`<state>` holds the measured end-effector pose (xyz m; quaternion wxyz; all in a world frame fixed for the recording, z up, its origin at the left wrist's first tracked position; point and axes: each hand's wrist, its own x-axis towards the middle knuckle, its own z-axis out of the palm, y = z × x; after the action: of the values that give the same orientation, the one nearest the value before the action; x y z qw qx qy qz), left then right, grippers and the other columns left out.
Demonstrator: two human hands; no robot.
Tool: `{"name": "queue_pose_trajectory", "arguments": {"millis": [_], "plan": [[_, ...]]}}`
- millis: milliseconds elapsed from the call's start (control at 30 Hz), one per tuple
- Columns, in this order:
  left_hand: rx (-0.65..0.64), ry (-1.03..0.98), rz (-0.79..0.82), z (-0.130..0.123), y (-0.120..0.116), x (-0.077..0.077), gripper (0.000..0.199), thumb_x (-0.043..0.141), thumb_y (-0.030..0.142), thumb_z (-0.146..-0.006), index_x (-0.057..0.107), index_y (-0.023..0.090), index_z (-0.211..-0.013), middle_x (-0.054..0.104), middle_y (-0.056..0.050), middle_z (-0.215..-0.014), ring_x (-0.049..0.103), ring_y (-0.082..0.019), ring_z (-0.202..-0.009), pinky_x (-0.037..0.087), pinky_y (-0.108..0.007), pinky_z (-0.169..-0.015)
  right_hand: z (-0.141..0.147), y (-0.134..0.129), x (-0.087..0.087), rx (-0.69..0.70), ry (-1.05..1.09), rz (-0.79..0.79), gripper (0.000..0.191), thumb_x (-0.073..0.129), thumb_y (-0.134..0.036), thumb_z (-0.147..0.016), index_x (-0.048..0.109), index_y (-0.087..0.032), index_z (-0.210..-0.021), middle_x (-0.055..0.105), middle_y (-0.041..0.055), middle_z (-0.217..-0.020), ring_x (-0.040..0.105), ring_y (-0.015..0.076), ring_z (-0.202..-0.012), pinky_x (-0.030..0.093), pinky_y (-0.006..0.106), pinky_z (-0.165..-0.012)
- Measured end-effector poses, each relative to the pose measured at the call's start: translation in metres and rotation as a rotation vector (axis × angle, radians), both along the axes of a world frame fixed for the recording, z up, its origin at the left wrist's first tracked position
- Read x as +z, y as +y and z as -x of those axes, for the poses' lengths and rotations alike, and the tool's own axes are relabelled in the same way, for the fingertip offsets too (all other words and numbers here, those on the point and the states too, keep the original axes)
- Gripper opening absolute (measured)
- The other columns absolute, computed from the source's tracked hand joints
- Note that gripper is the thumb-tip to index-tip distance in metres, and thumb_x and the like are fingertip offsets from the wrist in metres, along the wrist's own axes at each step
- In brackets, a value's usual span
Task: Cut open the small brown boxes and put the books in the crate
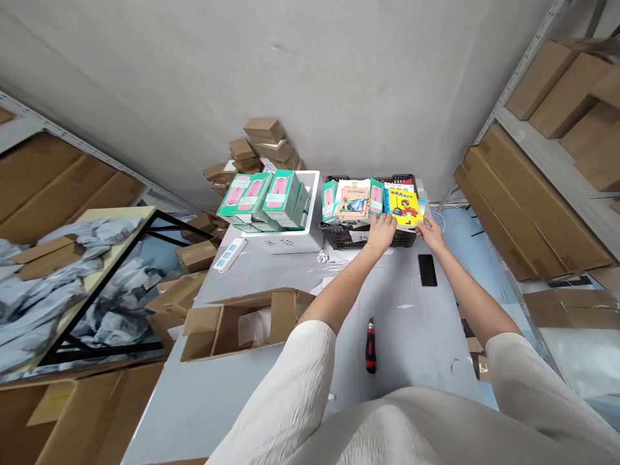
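A yellow booklet [405, 208] with a cartoon figure lies on top of the books at the right of a black crate [341, 237]. My right hand [430, 232] grips its lower right corner between thumb and fingers. At its lower left edge is my left hand [382, 231], fingers bent against the booklet; their tips are too small to make out. Left of it in the crate are a pink-edged book [352, 201] and green-and-pink boxes [376, 196]. More such boxes [279, 194] fill a white foam box [290, 242] beside the crate.
An open cardboard box [220, 329] stands at the table's left. A red-and-black cutter [371, 349] lies centrally, a phone [427, 270] at right, a power strip [229, 256] at left. Crumpled paper [323, 256] sits before the foam box. Shelves with cartons flank both sides.
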<state>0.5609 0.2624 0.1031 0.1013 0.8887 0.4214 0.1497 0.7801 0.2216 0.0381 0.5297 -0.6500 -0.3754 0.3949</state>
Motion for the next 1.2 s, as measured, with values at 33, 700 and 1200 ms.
{"name": "queue_pose_trajectory", "arguments": {"millis": [33, 700, 1200], "plan": [[0.004, 0.009, -0.004, -0.002, 0.000, -0.001, 0.051, 0.040, 0.007, -0.102, 0.067, 0.013, -0.145, 0.065, -0.025, -0.149, 0.053, -0.038, -0.144, 0.030, -0.057, -0.125, 0.000, -0.002, -0.002, 0.005, -0.051, -0.010, 0.082, 0.084, -0.062, -0.076, 0.065, -0.019, -0.144, 0.067, -0.0034, -0.074, 0.061, 0.0165, -0.065, 0.055, 0.030, -0.066], [0.071, -0.005, 0.025, -0.026, 0.007, -0.008, 0.053, 0.039, 0.007, -0.100, 0.066, 0.007, -0.146, 0.062, -0.029, -0.153, 0.053, -0.039, -0.145, 0.030, -0.059, -0.125, -0.013, -0.001, -0.021, 0.098, -0.694, -0.048, 0.081, 0.079, -0.049, -0.087, 0.057, -0.019, -0.160, 0.064, 0.0104, -0.111, 0.066, 0.0304, -0.100, 0.059, 0.047, -0.099], [0.051, -0.016, -0.006, 0.009, -0.027, 0.002, 0.066, 0.050, 0.015, -0.097, 0.052, 0.018, -0.163, 0.041, -0.021, -0.176, 0.036, -0.038, -0.162, 0.023, -0.062, -0.131, 0.004, -0.029, -0.002, 0.119, -0.685, -0.081, 0.084, 0.074, -0.044, -0.089, 0.049, -0.024, -0.167, 0.064, 0.0102, -0.117, 0.064, 0.0266, -0.092, 0.058, 0.047, -0.096]]}}
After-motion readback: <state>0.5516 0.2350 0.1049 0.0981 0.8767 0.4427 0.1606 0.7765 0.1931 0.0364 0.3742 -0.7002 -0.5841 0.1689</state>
